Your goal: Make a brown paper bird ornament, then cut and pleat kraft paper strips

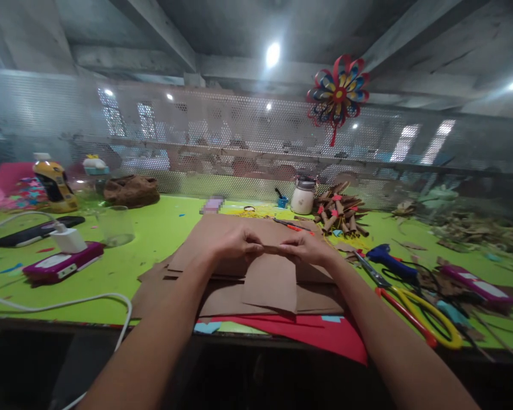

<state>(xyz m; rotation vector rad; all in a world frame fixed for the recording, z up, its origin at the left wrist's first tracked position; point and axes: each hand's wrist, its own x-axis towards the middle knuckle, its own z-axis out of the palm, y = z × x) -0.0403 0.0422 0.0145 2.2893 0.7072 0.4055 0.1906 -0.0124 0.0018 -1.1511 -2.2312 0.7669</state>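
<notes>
Both hands pinch the far edge of a small brown paper piece, which looks rolled or folded over between the fingertips. My left hand grips that edge from the left, its fingers closed. From the right my right hand does the same, a short gap from the left. The rest of the piece hangs toward me, its near edge slightly curled. Beneath lie stacked brown paper sheets, and a red sheet juts out under them at the table's front edge.
Yellow-and-red-handled scissors and a blue glue gun lie on the right of the green table. Behind are rolled brown paper tubes and a white jar. Left are a purple power strip, white cable, clear cup and bottle.
</notes>
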